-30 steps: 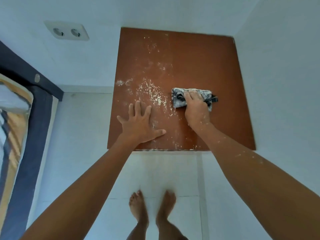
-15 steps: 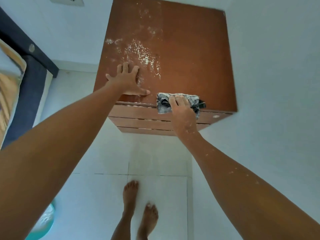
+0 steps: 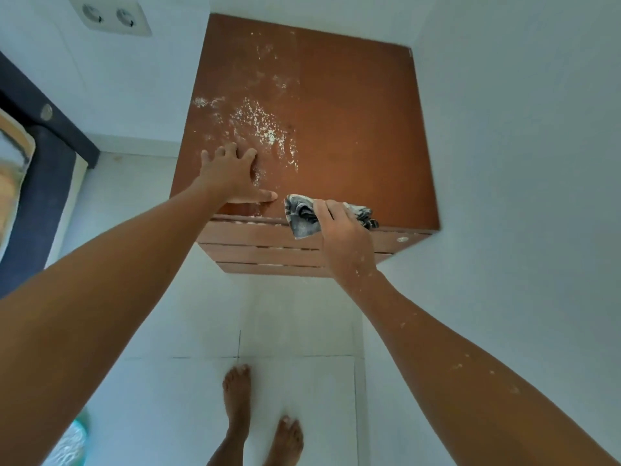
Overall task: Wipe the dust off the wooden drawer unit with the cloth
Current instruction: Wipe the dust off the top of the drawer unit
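The brown wooden drawer unit [image 3: 353, 122] stands in a white corner, seen from above, with its drawer fronts showing below the front edge. White dust [image 3: 258, 126] covers the left middle of its top. My left hand [image 3: 232, 174] rests flat on the top near the front left, fingers spread, beside the dust. My right hand [image 3: 342, 233] grips a crumpled grey checked cloth [image 3: 302, 213] at the front edge; part of the cloth hangs over the top drawer front.
White walls close in behind and to the right of the unit. A double socket [image 3: 111, 15] is on the back wall. A dark bed frame with bedding [image 3: 37, 169] lies at the left. My bare feet [image 3: 258, 418] stand on white floor tiles.
My right hand has drawn the cloth from the middle of the top back to the front edge. My left hand stayed on the top. My view has stepped back, showing the drawer fronts.
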